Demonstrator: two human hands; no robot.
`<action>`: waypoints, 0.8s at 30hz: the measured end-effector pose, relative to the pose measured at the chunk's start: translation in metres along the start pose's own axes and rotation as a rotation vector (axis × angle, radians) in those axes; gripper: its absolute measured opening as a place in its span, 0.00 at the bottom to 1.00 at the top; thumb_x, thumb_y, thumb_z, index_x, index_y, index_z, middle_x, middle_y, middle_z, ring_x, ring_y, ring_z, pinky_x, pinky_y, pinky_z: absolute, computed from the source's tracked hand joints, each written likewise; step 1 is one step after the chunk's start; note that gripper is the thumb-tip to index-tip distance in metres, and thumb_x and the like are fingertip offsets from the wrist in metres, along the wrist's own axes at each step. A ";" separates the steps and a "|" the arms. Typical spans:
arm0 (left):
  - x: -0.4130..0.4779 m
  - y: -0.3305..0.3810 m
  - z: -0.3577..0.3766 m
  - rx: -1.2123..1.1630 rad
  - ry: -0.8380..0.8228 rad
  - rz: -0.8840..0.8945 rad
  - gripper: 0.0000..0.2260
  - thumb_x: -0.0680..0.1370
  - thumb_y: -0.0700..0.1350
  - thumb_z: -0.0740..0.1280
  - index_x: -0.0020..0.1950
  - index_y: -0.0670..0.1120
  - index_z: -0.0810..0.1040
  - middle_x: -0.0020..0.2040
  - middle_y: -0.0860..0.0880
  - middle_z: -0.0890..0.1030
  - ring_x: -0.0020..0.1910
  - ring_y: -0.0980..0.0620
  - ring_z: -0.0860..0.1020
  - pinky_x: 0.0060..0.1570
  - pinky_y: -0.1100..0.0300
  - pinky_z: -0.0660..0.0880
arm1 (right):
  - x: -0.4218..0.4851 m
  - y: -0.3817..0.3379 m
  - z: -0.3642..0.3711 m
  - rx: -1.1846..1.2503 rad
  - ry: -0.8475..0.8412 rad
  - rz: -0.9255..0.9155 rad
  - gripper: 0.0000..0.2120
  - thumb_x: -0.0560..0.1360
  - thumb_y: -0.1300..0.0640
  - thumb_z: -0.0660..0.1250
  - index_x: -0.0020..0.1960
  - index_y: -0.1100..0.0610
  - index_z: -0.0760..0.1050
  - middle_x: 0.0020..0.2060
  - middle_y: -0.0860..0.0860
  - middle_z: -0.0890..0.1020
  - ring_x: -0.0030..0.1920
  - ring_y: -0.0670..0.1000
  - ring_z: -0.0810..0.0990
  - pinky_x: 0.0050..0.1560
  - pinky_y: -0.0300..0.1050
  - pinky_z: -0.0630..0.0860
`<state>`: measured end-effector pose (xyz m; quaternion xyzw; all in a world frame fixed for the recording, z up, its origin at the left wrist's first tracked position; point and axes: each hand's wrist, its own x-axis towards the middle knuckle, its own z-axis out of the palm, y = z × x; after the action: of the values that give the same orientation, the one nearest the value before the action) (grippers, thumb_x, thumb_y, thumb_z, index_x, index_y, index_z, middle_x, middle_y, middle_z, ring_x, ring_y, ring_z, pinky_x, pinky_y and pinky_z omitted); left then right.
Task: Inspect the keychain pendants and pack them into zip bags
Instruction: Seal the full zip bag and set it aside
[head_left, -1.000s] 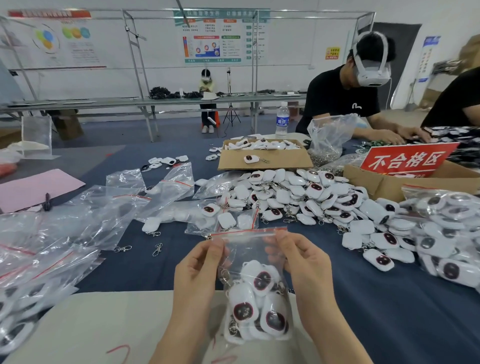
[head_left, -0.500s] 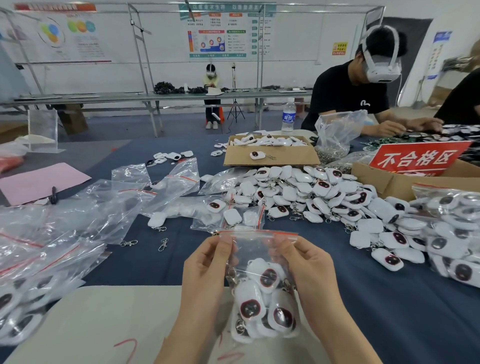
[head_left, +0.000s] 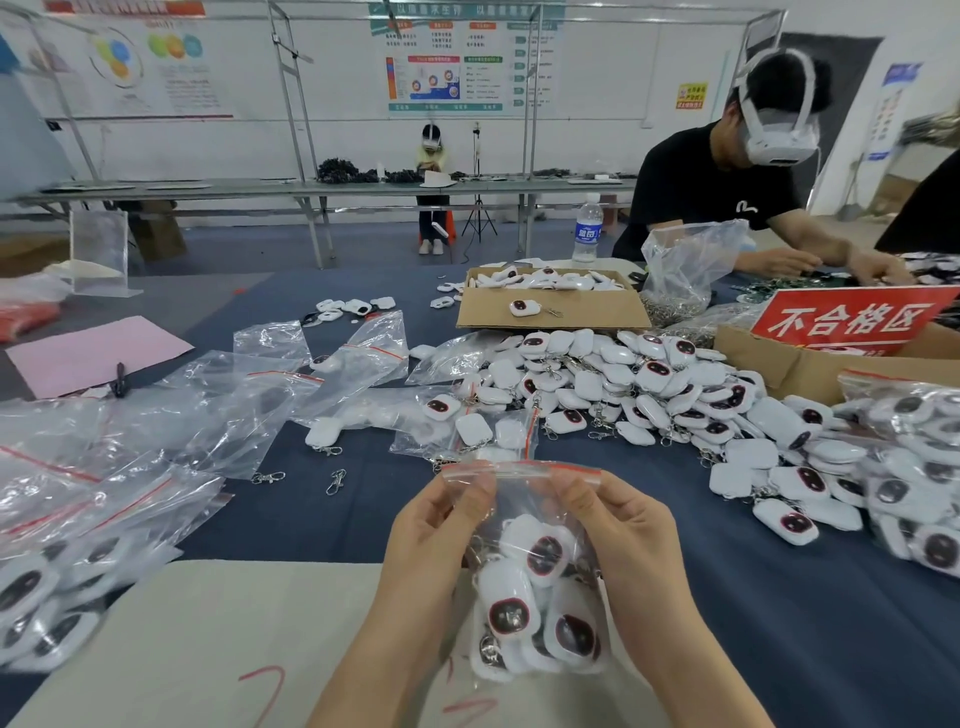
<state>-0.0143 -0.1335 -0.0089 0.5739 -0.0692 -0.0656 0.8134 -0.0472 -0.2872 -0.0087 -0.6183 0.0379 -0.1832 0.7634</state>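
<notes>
my left hand (head_left: 436, 525) and my right hand (head_left: 618, 530) each pinch the top of a clear zip bag (head_left: 524, 496), thumb and fingertips pressed together on the plastic just under its red seal strip, one hand toward each end. i cannot tell whether the strip is sealed. the bag hangs upright between my hands, and its lower half is filled with white keychain pendants (head_left: 540, 556) with dark oval faces rimmed in red, metal clasps showing among them. the bottom of the bag is over a pale board (head_left: 208, 649) at the near edge of the blue table cloth (head_left: 311, 514). just beyond my hands lies another partly filled bag, and two loose clasps (head_left: 335, 480) lie on the cloth to the left. a heap of loose pendants (head_left: 623, 384) spreads across the middle and right of the table. empty bags (head_left: 234, 410) are scattered at the left, with packed bags (head_left: 41, 597) at the near left edge and more at the right. farther back sit a flat cardboard box (head_left: 550, 312) holding pendants, a red sign (head_left: 852, 317) on a second box, a water bottle (head_left: 587, 228) and a pink sheet (head_left: 88, 353). a person in a headset (head_left: 727, 182) works across the table.
</notes>
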 end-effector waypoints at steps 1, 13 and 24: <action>0.000 -0.001 0.000 -0.011 -0.005 -0.007 0.19 0.70 0.58 0.77 0.55 0.48 0.85 0.49 0.44 0.86 0.43 0.50 0.84 0.43 0.57 0.80 | 0.000 0.000 0.000 0.001 0.010 -0.003 0.13 0.74 0.47 0.71 0.49 0.55 0.86 0.45 0.58 0.87 0.49 0.66 0.85 0.53 0.61 0.81; -0.001 0.001 0.006 -0.095 0.024 -0.008 0.16 0.68 0.53 0.80 0.49 0.44 0.85 0.48 0.38 0.86 0.44 0.43 0.86 0.40 0.57 0.81 | -0.001 0.000 0.004 -0.049 -0.076 0.008 0.11 0.70 0.46 0.74 0.47 0.52 0.86 0.44 0.55 0.88 0.45 0.56 0.88 0.44 0.45 0.83; -0.004 0.002 0.008 -0.013 -0.088 -0.014 0.16 0.73 0.53 0.74 0.53 0.43 0.86 0.50 0.38 0.86 0.49 0.40 0.86 0.46 0.54 0.82 | -0.004 -0.004 0.006 -0.099 -0.061 -0.035 0.08 0.73 0.48 0.72 0.47 0.50 0.86 0.43 0.52 0.88 0.44 0.52 0.88 0.42 0.40 0.81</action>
<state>-0.0193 -0.1396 -0.0047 0.5656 -0.1005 -0.0972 0.8127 -0.0502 -0.2813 -0.0043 -0.6610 0.0127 -0.1756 0.7294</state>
